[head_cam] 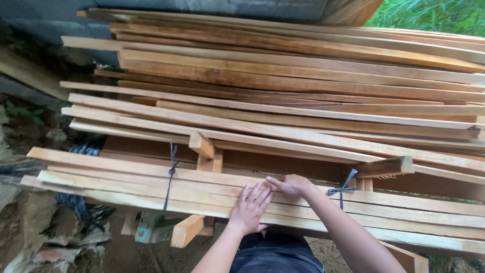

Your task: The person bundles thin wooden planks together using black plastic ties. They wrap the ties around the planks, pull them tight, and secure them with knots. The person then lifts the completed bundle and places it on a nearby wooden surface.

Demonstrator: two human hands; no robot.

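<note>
Hands, left hand (249, 208) and right hand (291, 185), rest flat, fingers spread, on rough pale tied planks (151, 184).

Both hands on a tied bundle of wood slats

L hand (249, 210) flat, fingers spread on the bundle of slats (126, 184); R hand (290, 185) just beside it, fingertips on a slat's top edge. Dark cord tie (171, 174) w/ a second tie (343, 188) to the right. Big loose plank stack (283, 86) behind; grass (429, 15) top right.

No pkgs, labels, signs or screens visible.
</note>
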